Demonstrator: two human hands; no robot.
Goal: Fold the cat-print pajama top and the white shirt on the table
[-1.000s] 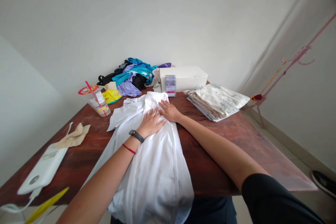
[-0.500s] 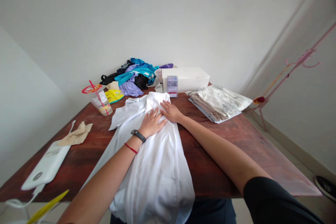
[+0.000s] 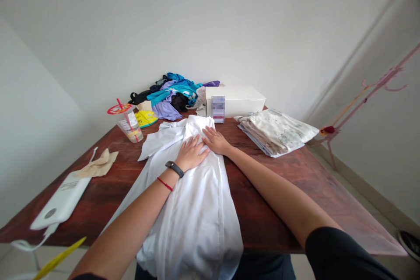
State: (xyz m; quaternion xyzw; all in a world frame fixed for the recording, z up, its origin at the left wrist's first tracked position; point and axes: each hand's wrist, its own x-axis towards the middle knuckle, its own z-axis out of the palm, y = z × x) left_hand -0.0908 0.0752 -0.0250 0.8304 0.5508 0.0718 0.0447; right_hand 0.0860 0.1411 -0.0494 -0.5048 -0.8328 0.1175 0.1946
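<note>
A white shirt (image 3: 193, 201) lies lengthwise on the dark wooden table (image 3: 262, 210), and its lower end hangs over the near edge. One short sleeve (image 3: 160, 142) is laid out on the left. My left hand (image 3: 192, 154) rests flat on the upper part of the cloth, fingers spread. Close beside it, my right hand (image 3: 215, 141) also lies flat, near the right edge of the shirt. The fingertips of both hands point toward the collar end. Neither hand grips the fabric.
A stack of folded clothes (image 3: 277, 131) sits on the right. Behind are a white box (image 3: 239, 98) and a heap of clothes (image 3: 173, 94). On the left stand a drink cup (image 3: 128, 124) and a white power bank (image 3: 61, 201) with a cable, partly under a brown napkin (image 3: 98, 165).
Both hands stay flat on the shirt in nearly the same place. The whole view has shifted slightly; the shirt looks unchanged.
</note>
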